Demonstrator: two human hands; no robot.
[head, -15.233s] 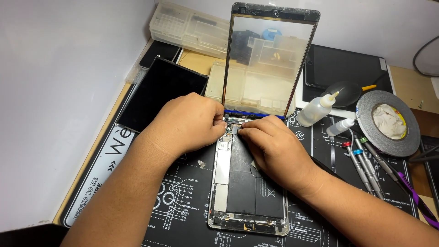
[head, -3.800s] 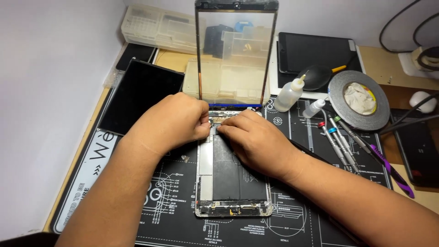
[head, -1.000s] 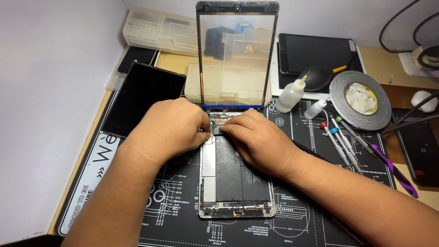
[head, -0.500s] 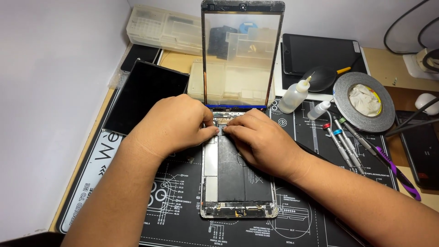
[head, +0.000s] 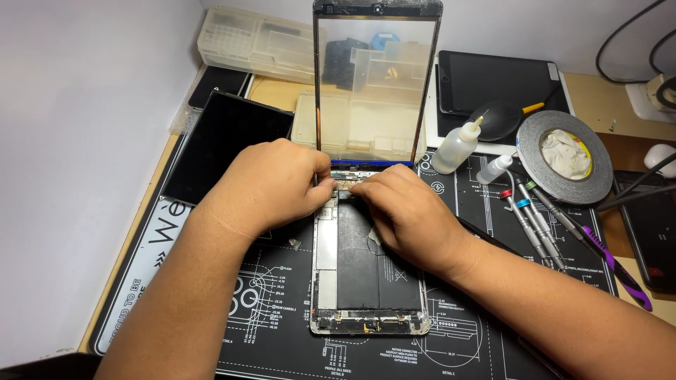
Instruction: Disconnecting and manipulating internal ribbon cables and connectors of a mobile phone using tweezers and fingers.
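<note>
An opened tablet body [head: 366, 281] lies on a black work mat [head: 282, 302], its dark battery and circuit parts showing. A clear glass front panel [head: 377, 77] stands upright at the tablet's far end. My left hand [head: 271, 186] and my right hand [head: 408, 214] meet at the tablet's top edge, fingertips pressed on the connector area just below the panel's blue lower strip. The fingertips hide what lies under them, so I cannot tell whether either hand pinches a small part.
A black screen panel [head: 225, 144] lies left of the hands. A small squeeze bottle [head: 456, 146], a tape roll [head: 563, 165] and several screwdrivers [head: 531, 218] sit to the right. Clear parts boxes [head: 253, 42] and a dark tablet [head: 493, 81] line the back. A white wall [head: 77, 141] stands left.
Both hands stay at the tablet's top edge with only slight finger shifts. The view has drifted a little; the glass panel remains upright.
</note>
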